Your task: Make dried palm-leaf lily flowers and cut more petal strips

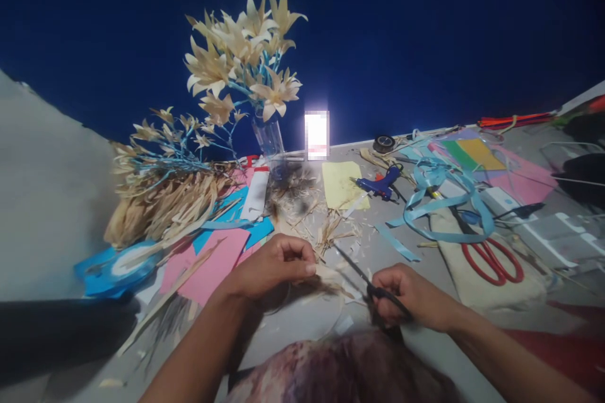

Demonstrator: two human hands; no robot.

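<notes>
My right hand (409, 296) grips a pair of black-handled scissors (355, 269), whose blades point up and to the left, toward the table's middle. Opposite them, my left hand (278, 263) is closed in a pinch at the near end of a pale dried husk piece (333, 278). The husk lies between my two hands, close to the blades; whether the scissors touch it I cannot tell. Cut husk scraps (326, 233) are strewn just beyond my fingers.
Husk flowers (236, 44) stand in a clear vase (269, 141) at the back. Left lie a husk bundle (165, 204) and pink paper (208, 267). A blue glue gun (382, 184) rests near yellow paper (338, 179). Blue ribbon (401, 220) and red-handled scissors (491, 261) are at right.
</notes>
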